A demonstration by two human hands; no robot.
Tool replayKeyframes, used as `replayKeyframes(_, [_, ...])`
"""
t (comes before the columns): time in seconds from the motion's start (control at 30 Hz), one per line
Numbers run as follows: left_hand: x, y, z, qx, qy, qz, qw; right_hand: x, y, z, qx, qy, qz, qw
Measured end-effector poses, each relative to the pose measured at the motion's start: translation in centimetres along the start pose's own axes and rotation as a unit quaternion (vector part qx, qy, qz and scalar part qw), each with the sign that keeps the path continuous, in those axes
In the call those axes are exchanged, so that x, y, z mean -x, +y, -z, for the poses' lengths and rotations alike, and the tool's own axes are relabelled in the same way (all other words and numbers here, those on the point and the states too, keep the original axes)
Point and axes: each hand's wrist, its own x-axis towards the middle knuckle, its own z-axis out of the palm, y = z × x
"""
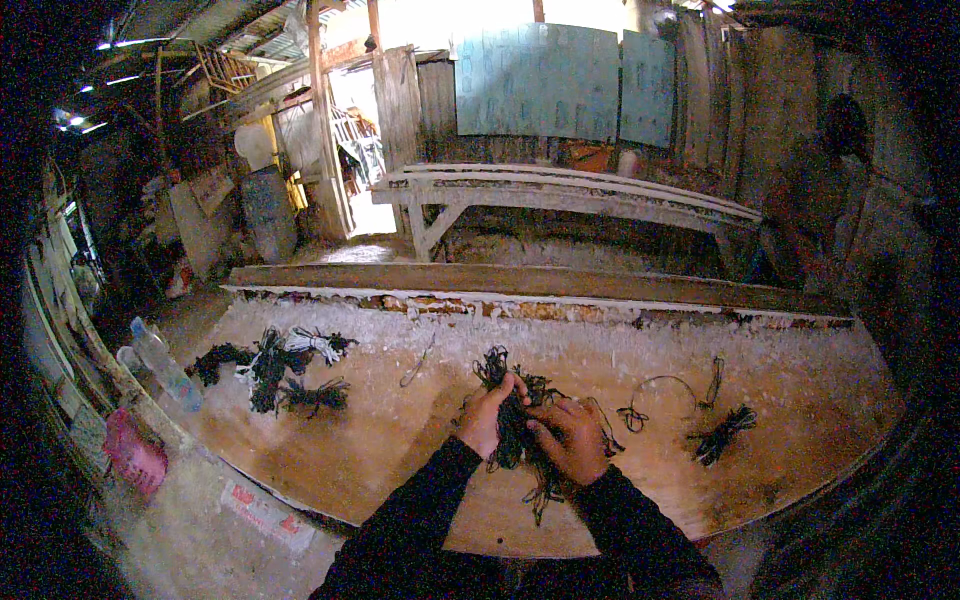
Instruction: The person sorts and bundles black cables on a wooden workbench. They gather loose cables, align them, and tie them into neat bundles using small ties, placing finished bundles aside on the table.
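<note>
- Your left hand pinches a black, looped bundle of thin cord over the brown wooden tabletop; should that pinch slacken, it might unravel.
- Your right hand touches its right side, though I can't tell how firmly; tugging could snarl the loose black strands below.

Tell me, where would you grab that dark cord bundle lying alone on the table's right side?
Probably around its middle, from above, fingers across its slanting length: the dark cord bundle lies low on the table, its strands splaying loosely at the ends.
</note>
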Motion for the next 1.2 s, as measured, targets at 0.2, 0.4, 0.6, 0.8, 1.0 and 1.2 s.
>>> replayKeyframes(0.2, [-0.6,0.9,1.3,0.034,0.031,-0.084,0.995,0.0,0.6,-0.1,0.024,-0.032,0.002,0.999])
replayKeyframes(0.4, [-1.2,3.0,3.3,0.042,0.168,-0.175,0.969,0.7,0.5,-0.7,0.101,-0.159,-0.026,0.982])
replayKeyframes(0.6, [-1.4,3.4,3.2,0.077,0.163,-0.150,0.972,1.0,1.0,-1.7,0.141,-0.173,-0.033,0.974])
replayKeyframes(0.8, [-0.9,3.5,2.9,0.114,0.069,-0.149,0.980,0.4,1.8,-0.9,-0.026,0.041,-0.113,0.992])
replayKeyframes(1.0, [-0.1,2.3,1.5,0.112,-0.043,-0.096,0.988,-0.4,2.6,0.0,-0.116,0.209,-0.134,0.962])
replayKeyframes(1.2, [0.6,0.6,-0.6,-0.009,-0.057,-0.037,0.998,0.5,1.4,-0.5,-0.083,0.125,-0.053,0.987])
